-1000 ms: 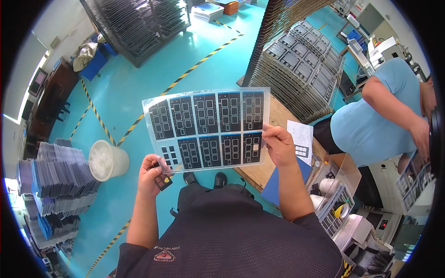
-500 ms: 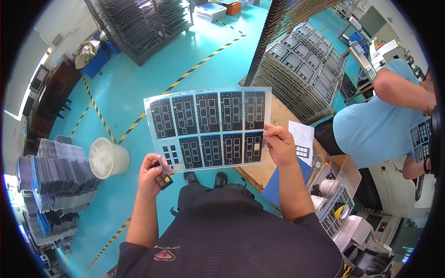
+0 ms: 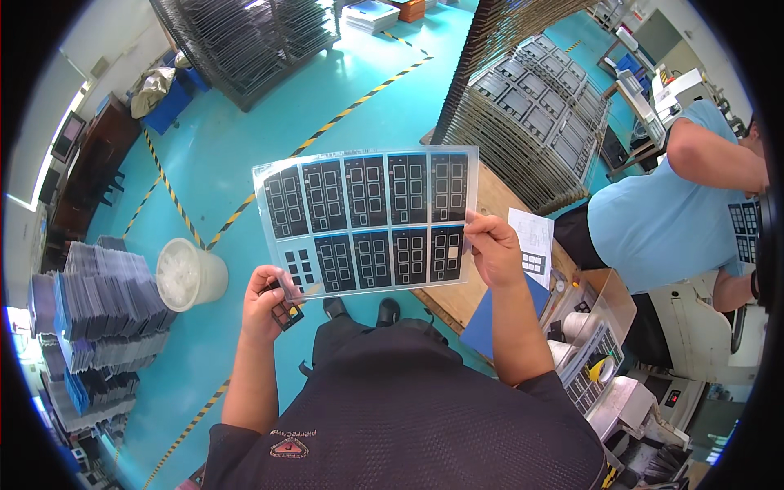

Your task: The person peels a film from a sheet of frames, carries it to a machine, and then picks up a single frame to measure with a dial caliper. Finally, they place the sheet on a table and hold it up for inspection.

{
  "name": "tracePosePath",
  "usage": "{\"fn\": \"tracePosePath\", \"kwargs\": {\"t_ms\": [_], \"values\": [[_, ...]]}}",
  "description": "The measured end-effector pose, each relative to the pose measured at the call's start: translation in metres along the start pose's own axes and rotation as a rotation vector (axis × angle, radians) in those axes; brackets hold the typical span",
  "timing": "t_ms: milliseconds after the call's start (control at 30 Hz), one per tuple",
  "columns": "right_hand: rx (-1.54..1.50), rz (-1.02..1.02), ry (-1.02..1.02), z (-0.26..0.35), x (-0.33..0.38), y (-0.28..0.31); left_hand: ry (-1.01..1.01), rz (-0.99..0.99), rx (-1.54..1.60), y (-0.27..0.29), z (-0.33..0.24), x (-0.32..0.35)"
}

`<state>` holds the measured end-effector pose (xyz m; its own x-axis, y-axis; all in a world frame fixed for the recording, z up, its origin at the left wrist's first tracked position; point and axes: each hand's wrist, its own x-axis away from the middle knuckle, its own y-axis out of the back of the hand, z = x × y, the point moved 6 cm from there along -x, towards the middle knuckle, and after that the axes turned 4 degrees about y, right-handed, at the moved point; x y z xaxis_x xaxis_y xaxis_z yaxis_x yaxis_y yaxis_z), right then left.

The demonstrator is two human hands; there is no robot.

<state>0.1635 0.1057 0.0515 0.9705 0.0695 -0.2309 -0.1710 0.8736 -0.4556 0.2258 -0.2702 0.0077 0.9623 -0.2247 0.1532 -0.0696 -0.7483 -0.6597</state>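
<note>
Between both hands, held up flat over the lap: clear sheet (image 3: 371,222) printed with two rows of dark panels. Right hand (image 3: 492,249) closed on the sheet's right edge, thumb on top, fingers hidden behind. Left hand (image 3: 265,300) pinching the lower left corner, with a small dark panel piece (image 3: 287,314) tucked under the fingers there. Just left of the left hand, on the teal floor (image 3: 245,139): white bucket (image 3: 186,273). Farther left, stacks of sheets (image 3: 102,306). Behind and below the right hand, wooden table (image 3: 490,196) with a white paper (image 3: 532,237) and a blue folder (image 3: 490,322) near the wrist. Above the sheet, racks (image 3: 535,114) loaded with similar panels. Well right of the right hand, another person in a light blue shirt (image 3: 653,224), holding a similar sheet at the picture's edge.
</note>
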Motion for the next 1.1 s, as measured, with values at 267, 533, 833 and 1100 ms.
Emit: {"fn": "tracePosePath", "kwargs": {"t_ms": [267, 533, 833, 1100], "values": [[0.022, -0.062, -0.035, -0.004, 0.001, 0.008, -0.018, 0.03, -0.002, -0.001, 0.0, -0.002], [0.021, -0.077, -0.039, -0.005, 0.0, 0.009, -0.008, 0.033, -0.002, 0.002, 0.002, -0.005], [0.011, -0.073, -0.034, -0.004, 0.001, 0.008, 0.0, 0.027, -0.013, -0.001, 0.001, -0.006], [0.012, -0.083, -0.039, -0.005, 0.002, 0.007, -0.004, 0.048, -0.013, 0.001, 0.001, -0.007]]}}
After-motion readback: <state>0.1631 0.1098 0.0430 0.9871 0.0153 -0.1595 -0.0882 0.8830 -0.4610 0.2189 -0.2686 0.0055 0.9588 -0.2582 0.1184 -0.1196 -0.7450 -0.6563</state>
